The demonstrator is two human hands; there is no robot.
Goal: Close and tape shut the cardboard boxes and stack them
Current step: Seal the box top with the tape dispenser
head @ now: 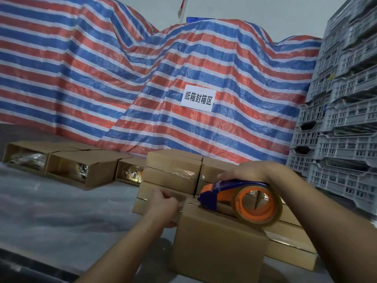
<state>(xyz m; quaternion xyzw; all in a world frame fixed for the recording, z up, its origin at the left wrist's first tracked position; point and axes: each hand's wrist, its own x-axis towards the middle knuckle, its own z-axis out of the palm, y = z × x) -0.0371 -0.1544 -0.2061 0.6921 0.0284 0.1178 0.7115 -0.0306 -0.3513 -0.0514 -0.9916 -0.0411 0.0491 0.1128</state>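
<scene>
A closed cardboard box [216, 242] stands in front of me on the padded table [61, 211]. My right hand [251, 170] grips the blue and orange tape dispenser [240, 197], whose front edge lies on the box's top seam at the far end. My left hand [163, 207] has curled fingers at the box's far left top corner and seems to pinch the tape end there. Behind it stand taped boxes in a stack [173, 172], with more taped boxes [291, 240] to the right.
Three open boxes [85, 168] with wrapped goods inside lie on their sides at the back left. A striped red, white and blue tarpaulin [142, 78] with a paper sign [197, 98] hangs behind. Grey plastic crates [342, 119] tower at the right.
</scene>
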